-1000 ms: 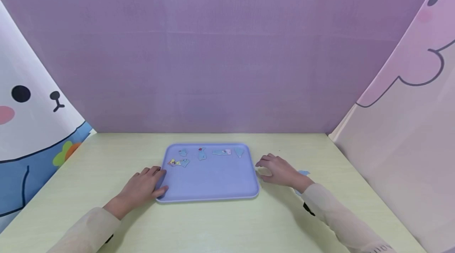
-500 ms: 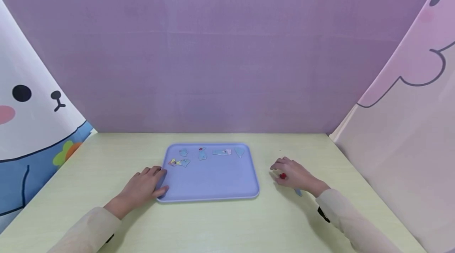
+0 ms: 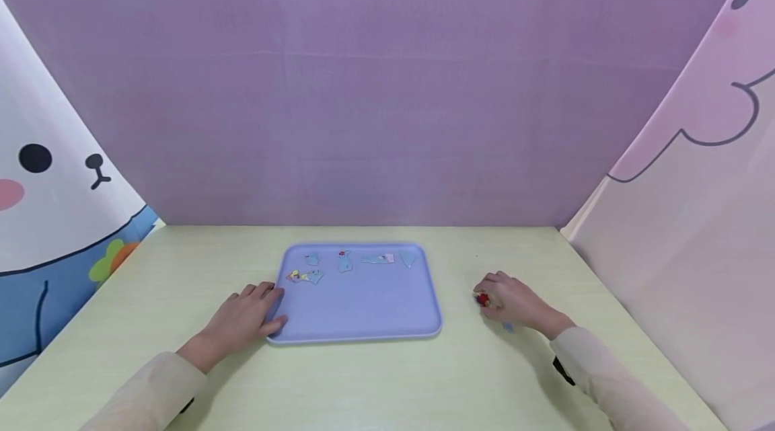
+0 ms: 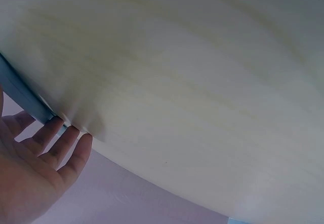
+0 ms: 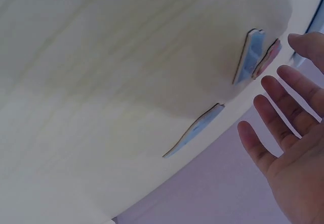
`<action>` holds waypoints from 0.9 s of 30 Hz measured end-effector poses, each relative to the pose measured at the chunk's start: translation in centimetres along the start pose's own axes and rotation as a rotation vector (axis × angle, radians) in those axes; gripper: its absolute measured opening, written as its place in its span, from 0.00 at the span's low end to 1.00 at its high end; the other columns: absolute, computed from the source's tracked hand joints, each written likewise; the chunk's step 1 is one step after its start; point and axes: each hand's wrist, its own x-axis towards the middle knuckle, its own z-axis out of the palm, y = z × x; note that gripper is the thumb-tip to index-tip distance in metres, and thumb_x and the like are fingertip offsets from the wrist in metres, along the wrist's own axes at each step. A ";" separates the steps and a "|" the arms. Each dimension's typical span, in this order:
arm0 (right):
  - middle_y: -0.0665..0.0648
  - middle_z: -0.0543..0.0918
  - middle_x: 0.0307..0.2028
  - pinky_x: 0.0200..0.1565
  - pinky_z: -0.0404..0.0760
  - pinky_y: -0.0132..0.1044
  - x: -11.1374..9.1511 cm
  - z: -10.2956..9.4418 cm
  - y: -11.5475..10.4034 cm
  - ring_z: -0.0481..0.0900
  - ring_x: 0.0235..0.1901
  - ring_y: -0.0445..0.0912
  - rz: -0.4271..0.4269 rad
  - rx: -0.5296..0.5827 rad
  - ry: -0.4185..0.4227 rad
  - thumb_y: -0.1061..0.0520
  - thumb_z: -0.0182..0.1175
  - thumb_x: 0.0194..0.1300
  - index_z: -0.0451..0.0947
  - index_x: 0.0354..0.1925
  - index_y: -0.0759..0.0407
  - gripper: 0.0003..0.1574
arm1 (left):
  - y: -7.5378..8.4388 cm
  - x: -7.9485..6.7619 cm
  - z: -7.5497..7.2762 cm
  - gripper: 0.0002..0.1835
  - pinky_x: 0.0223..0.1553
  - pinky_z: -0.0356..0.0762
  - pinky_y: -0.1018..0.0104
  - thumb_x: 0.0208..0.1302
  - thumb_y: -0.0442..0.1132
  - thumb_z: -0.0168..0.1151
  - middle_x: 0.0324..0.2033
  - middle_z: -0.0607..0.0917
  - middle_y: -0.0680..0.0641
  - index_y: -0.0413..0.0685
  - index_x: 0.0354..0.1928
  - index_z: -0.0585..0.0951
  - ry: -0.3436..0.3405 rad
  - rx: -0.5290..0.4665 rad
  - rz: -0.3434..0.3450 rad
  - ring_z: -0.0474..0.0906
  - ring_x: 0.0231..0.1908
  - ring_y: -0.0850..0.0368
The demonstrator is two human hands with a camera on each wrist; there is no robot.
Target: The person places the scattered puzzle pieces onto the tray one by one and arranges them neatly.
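Observation:
My left hand (image 3: 245, 313) rests at the left rim of a lavender-blue tray (image 3: 363, 313). Its thumb lies over the near-left edge, and in the left wrist view its fingertips (image 4: 77, 128) touch down by the tray's side. Over the table to the right of the tray, my right hand (image 3: 514, 300) hovers with thumb and fingers apart. Beneath it lies a flat puzzle piece with red print (image 3: 482, 299). The right wrist view has this reddish piece (image 5: 268, 59) beside a blue puzzle piece (image 5: 249, 57), and another long blue piece (image 5: 195, 128) farther off.
Several pale blue printed puzzle pieces lie along the tray's far side, including a triangular piece (image 3: 408, 258) and a yellow-marked piece (image 3: 305, 276). A purple backdrop (image 3: 363, 95) stands behind the pale table (image 3: 363, 384), with printed cloth (image 3: 684, 249) at both sides.
My right hand has moved right, away from the tray's right edge, to the loose pieces; the red-printed piece has come into view. My left hand and the tray have stayed put.

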 end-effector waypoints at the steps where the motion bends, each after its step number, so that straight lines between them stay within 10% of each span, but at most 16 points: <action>1: 0.55 0.80 0.38 0.36 0.75 0.38 -0.1 0.0 0.0 0.73 0.37 0.46 0.003 0.000 -0.003 0.57 0.67 0.50 0.79 0.41 0.63 0.19 | 0.0 0.0 -0.1 0.29 0.36 0.76 0.47 0.55 0.56 0.60 0.49 0.77 0.38 0.40 0.51 0.76 -0.004 -0.003 -0.002 0.75 0.46 0.41; 27: 0.51 0.79 0.34 0.35 0.75 0.36 -0.4 0.4 0.3 0.72 0.35 0.44 0.015 0.019 0.003 0.59 0.65 0.51 0.80 0.36 0.58 0.11 | 0.2 -0.1 -0.2 0.29 0.36 0.76 0.47 0.56 0.56 0.60 0.49 0.77 0.38 0.41 0.52 0.76 -0.034 0.003 -0.024 0.75 0.46 0.41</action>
